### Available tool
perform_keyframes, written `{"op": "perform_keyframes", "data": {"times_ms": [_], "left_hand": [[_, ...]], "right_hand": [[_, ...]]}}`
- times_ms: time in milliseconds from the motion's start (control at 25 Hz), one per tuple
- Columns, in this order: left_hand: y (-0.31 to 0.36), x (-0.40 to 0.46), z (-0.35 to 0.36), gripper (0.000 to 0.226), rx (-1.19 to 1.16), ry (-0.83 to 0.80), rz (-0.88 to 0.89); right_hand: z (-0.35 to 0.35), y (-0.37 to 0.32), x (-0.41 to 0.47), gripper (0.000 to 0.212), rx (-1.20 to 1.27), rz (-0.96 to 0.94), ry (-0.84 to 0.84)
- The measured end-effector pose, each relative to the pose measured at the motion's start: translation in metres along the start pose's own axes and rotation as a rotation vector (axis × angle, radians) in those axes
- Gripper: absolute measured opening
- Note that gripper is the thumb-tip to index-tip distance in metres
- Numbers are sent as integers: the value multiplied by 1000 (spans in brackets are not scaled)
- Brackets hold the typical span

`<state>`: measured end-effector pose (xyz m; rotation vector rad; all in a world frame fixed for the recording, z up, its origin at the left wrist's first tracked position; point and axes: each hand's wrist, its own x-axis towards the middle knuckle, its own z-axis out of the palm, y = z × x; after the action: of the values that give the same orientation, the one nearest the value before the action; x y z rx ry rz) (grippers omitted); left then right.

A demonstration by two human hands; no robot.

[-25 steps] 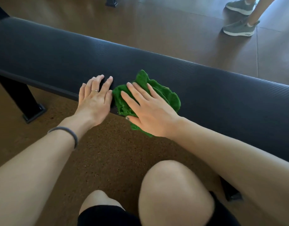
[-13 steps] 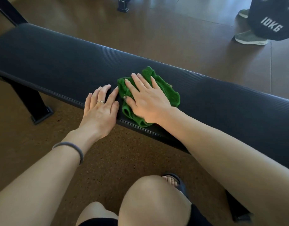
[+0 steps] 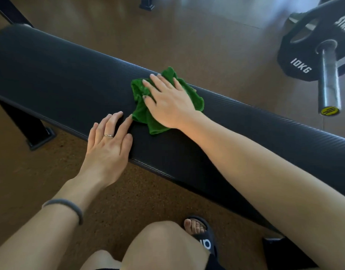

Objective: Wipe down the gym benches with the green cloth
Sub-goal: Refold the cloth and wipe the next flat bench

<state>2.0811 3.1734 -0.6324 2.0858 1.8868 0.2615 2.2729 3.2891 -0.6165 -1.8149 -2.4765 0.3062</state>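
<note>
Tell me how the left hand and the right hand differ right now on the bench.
The right hand lies flat on the green cloth, pressing it to the bench; the left hand rests on bare padding at the near edge. The left hand wears a ring and its wrist a grey band; the right shows neither. The right hand reaches farther across. Both have straight fingers, palms down.

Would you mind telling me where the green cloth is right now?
In the head view, the green cloth lies bunched on the black bench, pressed flat under the right hand, just beyond the left hand's fingertips.
</note>
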Motion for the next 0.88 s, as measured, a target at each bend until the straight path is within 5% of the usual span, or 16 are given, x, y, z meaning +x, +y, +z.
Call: {"op": "perform_keyframes", "data": {"times_ms": [200,320,520,720,880], "left_hand": [[-2,1,4,53,-18,25,17],[2,1,7,60,-14,56,-1],[7,3,4,53,6,24,-19],[19,1,-4,55,48,-29,-81],[66,8,6,78,83,-86,-259]], "right_hand": [[-14,117,-120,62,3,399,91],[-12,122,-141,67,-79,528,34],[-10,42,-12,67,-8,322,42],[17,18,-120,67,-64,65,92],[2,35,-60,61,-33,72,61]]}}
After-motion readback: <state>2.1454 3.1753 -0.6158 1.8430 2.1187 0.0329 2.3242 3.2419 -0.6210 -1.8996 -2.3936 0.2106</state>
